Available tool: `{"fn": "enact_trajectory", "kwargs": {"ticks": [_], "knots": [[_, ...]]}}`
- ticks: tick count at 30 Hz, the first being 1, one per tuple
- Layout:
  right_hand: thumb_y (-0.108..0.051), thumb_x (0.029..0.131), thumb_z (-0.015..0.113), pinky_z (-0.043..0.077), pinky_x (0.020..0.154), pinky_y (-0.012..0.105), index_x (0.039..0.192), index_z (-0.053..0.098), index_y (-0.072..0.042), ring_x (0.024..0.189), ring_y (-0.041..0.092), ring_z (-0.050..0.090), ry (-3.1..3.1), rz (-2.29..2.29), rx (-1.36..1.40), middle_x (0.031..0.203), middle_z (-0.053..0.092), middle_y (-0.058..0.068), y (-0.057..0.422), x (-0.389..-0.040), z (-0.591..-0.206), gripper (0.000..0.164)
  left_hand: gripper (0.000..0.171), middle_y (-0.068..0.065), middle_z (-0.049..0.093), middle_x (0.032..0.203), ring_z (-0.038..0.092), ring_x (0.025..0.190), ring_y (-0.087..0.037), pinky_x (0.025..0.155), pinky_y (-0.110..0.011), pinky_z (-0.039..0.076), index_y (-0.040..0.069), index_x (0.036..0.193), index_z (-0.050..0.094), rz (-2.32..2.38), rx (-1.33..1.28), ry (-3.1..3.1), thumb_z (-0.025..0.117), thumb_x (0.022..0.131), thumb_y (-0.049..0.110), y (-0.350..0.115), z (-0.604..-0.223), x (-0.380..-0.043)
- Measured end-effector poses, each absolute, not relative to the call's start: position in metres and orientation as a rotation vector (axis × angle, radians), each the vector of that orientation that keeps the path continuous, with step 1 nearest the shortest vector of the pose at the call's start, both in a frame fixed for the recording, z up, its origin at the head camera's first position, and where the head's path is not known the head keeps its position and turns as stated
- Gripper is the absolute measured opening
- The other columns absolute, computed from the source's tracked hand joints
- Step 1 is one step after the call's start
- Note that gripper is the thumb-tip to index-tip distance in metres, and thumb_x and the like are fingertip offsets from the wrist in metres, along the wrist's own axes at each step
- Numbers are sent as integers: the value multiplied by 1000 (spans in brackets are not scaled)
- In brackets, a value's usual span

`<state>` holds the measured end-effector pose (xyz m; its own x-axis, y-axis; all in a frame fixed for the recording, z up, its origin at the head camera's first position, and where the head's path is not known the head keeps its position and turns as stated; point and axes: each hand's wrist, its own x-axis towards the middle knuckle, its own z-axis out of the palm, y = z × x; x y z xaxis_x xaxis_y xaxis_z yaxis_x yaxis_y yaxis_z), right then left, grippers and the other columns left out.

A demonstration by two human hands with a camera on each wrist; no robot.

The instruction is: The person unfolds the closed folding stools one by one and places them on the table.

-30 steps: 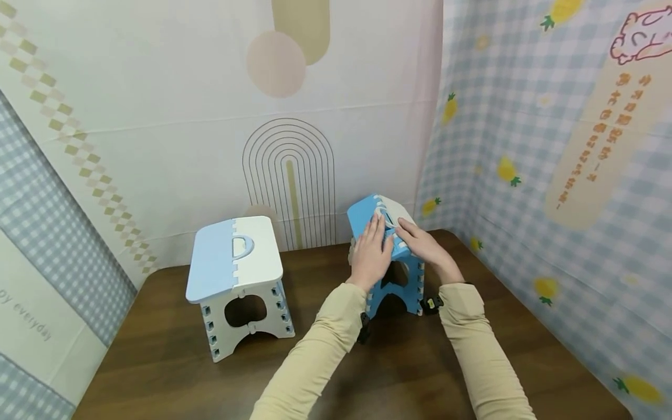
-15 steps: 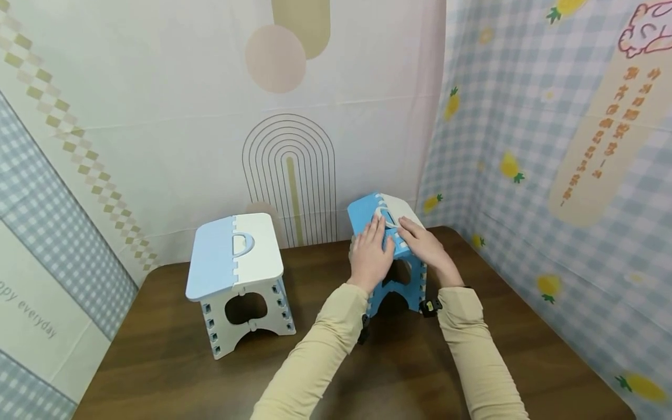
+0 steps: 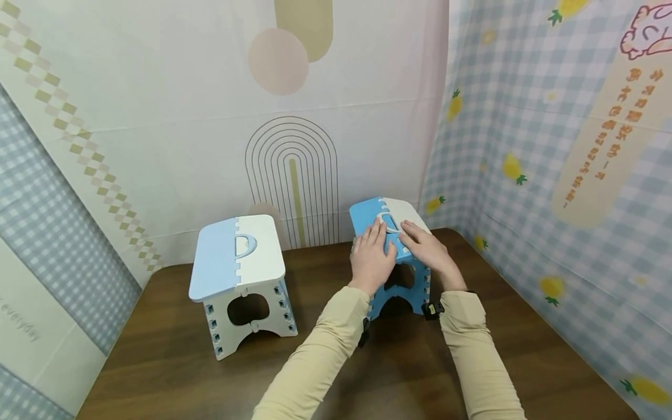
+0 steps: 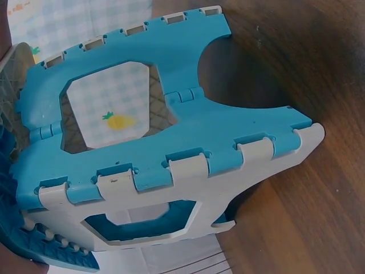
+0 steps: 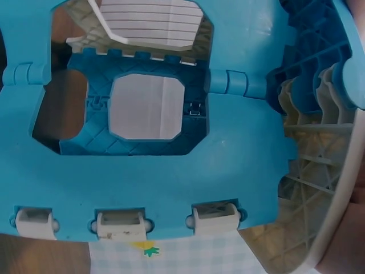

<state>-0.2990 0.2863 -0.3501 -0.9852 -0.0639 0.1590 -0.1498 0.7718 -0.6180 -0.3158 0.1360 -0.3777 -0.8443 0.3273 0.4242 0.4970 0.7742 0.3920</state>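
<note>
A folding step stool (image 3: 366,214) with a bright blue and white top stands unfolded on its legs at the right of the table. My left hand (image 3: 371,259) lies on the near blue part of its top, fingers extended. My right hand (image 3: 429,251) rests on the white half (image 3: 405,211), thumb and fingers fairly straight. Between the hands shows the white carry handle (image 3: 385,217). In the left wrist view, the blue leg panel (image 4: 114,48) and its white hinges are spread out. The right wrist view shows the blue end panel (image 5: 148,182) and the ribbed underside of the top (image 5: 313,200).
A second folding stool (image 3: 216,256), pale blue and white, stands unfolded on the left of the brown wooden table (image 3: 173,361). Printed cloth hangs close behind (image 3: 184,146) and along the right side (image 3: 525,233).
The bright blue stool's top looks flatter, with its white half showing wider than before. Both hands have stayed on the top, shifting only slightly. The pale stool keeps its place.
</note>
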Motion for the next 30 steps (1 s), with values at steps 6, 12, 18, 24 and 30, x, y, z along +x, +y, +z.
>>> {"fn": "enact_trajectory", "kwargs": {"ticks": [6,12,18,24,30], "knots": [[-38,95,36,20,104,59,140,29,-8,136,34,20,-2839,876,149,148,23,12,285,-296,-352,54,50,2,23,149,23,137,-19,113,-38,19,16,141,29,-660,-635,-2658,23,96,36,136,-375,-311],[-36,95,37,22,104,59,139,31,-8,136,33,21,-2835,818,166,147,25,12,285,-298,-354,53,51,2,24,148,22,138,-17,113,-36,18,17,141,29,-582,-625,-2691,21,95,38,136,-375,-312],[-38,94,38,21,104,58,140,30,-7,136,34,20,-2838,841,216,148,24,14,284,-301,-355,56,52,2,25,148,20,138,-16,114,-37,16,16,141,28,-523,-609,-2738,22,96,40,134,-373,-315],[-38,94,40,23,105,56,139,31,-5,135,35,22,-2823,836,247,147,25,16,284,-302,-356,57,51,1,27,148,22,138,-17,114,-38,16,15,141,29,-504,-621,-2748,23,96,39,132,-372,-315],[-37,94,41,22,104,58,139,32,-6,135,35,22,-2829,796,218,147,26,15,284,-300,-356,56,50,-1,30,146,25,136,-18,113,-40,19,14,140,32,-521,-652,-2726,24,96,36,133,-371,-314]]}}
